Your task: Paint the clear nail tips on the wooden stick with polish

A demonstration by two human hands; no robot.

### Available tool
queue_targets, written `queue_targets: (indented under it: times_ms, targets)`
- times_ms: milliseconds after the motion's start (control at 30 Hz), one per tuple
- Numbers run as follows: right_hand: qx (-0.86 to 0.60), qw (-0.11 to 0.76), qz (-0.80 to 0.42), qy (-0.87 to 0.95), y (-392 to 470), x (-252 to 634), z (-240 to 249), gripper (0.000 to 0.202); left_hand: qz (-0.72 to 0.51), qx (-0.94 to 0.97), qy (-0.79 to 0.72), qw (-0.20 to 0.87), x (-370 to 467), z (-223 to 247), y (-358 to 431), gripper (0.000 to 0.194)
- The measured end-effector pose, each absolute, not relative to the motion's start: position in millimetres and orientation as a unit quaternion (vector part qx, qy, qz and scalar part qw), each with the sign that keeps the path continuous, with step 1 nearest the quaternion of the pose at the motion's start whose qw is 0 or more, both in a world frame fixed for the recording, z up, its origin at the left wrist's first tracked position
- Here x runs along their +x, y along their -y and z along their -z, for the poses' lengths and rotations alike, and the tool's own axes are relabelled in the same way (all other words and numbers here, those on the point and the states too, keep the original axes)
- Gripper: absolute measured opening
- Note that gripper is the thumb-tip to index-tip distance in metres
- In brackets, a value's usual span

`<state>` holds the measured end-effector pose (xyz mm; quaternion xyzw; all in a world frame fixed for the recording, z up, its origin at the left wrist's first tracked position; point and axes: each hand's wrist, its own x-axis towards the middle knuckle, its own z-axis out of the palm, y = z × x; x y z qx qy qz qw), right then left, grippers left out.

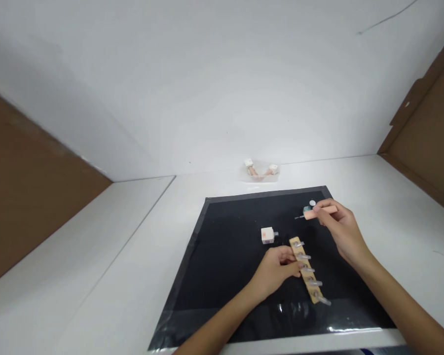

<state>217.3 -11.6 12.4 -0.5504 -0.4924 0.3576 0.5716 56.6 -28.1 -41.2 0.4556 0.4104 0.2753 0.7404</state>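
My left hand (277, 268) grips the edge of a narrow wooden stand (296, 242), thumb on top. Along the stand, several clear false nail tips (314, 283) stick out to the right. Between the fingers of my right hand (338, 224) is a nail polish brush (320, 212) with a peach-coloured cap; its thin bristle end points left, in the air above the mat. A white square nail polish bottle (267, 235) lies on its side left of the stand, its neck pointing right. Just behind the brush is a small teal object (307, 210), partly hidden, with a round white piece (312, 202) beside it.
Under the hands lies a black mat (222, 256) on a white table (140, 256). Near the back wall stands a clear plastic tray (259, 177) holding two white-and-peach bottles. Brown cardboard panels (29, 182) flank the table on both sides.
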Motion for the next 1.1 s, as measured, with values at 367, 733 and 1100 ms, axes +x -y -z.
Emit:
queue_targets:
  times_ms: [367, 733, 1100]
  targets:
    - [-0.555, 0.576, -0.356, 0.482, 12, 221, -11, 0.016, -0.248, 0.661, -0.534, 0.465, 45, 33, 21, 0.011]
    - [-0.560, 0.552, -0.358, 0.503, 15, 219, -11, 0.017, -0.251, 0.780, -0.522, 0.238, 10, 24, 3, 0.043]
    - [-0.570, 0.530, -0.316, 0.542, 19, 214, -11, 0.017, -0.405, 0.662, -0.469, 0.421, 10, 28, -5, 0.029]
